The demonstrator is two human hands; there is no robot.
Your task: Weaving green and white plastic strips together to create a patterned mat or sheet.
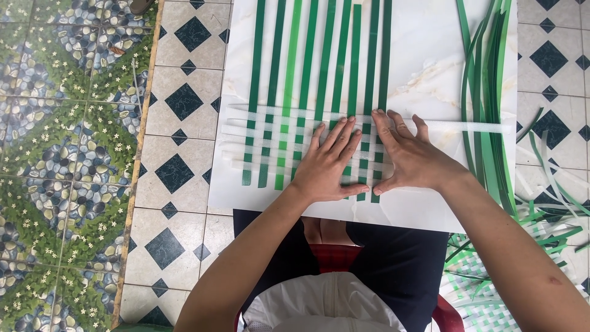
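Both hands, left [329, 166] and right [413, 158], lay flat, fingers spread, gripping nothing, pressing the green-and-white strip weave [307, 144] on the marble board [430, 74]; probably tightening rows, next strip needed from the loose green strips [485, 92].

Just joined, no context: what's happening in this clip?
A person is pressing both palms flat on a partly woven mat of green strips crossed by white strips. The left hand and right hand lie side by side on the woven patch, fingers spread. The weave lies on a white marbled board on the tiled floor. A bundle of loose green strips lies along the board's right edge.
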